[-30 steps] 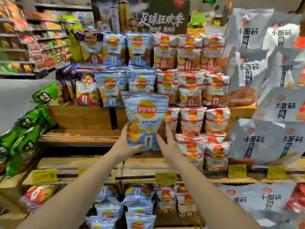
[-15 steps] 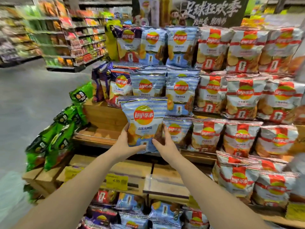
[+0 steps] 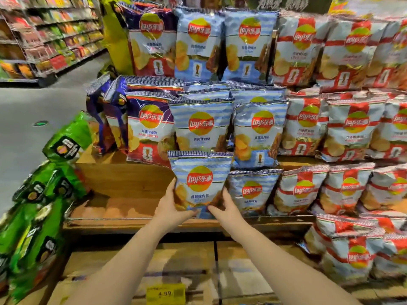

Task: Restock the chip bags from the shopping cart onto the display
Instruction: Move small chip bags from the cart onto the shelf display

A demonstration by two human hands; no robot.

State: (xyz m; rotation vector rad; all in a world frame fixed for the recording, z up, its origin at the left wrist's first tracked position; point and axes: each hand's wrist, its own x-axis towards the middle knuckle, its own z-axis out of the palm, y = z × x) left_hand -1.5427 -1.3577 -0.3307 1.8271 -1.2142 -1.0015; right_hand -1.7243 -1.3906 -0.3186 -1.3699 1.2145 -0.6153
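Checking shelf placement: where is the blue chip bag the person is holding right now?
In the head view, centre: the blue chip bag is gripped by the left hand and right hand at the wooden shelf, beside another blue bag.

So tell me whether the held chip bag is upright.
Upright: the blue bag has its crimped top uppermost, logo level, both hands gripping its bottom corners.

Both forearms are bare, with no sleeves in view. The left hand (image 3: 170, 206) and right hand (image 3: 226, 209) wear no gloves, rings or watches.
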